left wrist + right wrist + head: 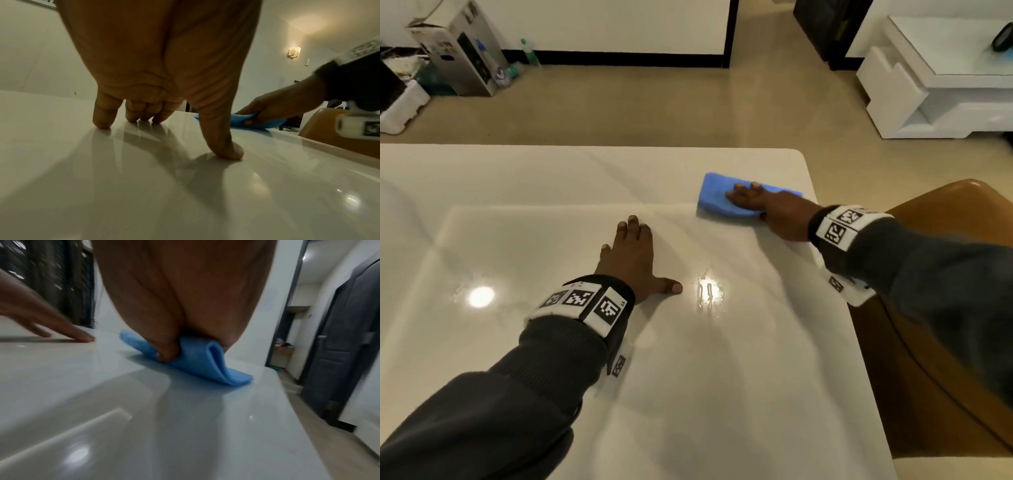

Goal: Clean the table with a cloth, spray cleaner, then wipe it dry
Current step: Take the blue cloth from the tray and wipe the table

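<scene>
Near the table's (592,178) far right corner, the right hand (767,209) presses the folded blue cloth (717,195) flat, thumb tucked into its fold for grip; the left hand (635,260), fingers spread, braces mid-table, probably for balance.

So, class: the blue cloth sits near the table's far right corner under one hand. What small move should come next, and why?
Probably sweep the blue cloth back toward the person, to the wet patch. The right hand presses the cloth near the far right corner of the table, droplets glisten beside the left hand's thumb, and the left hand rests flat, bracing.
</scene>
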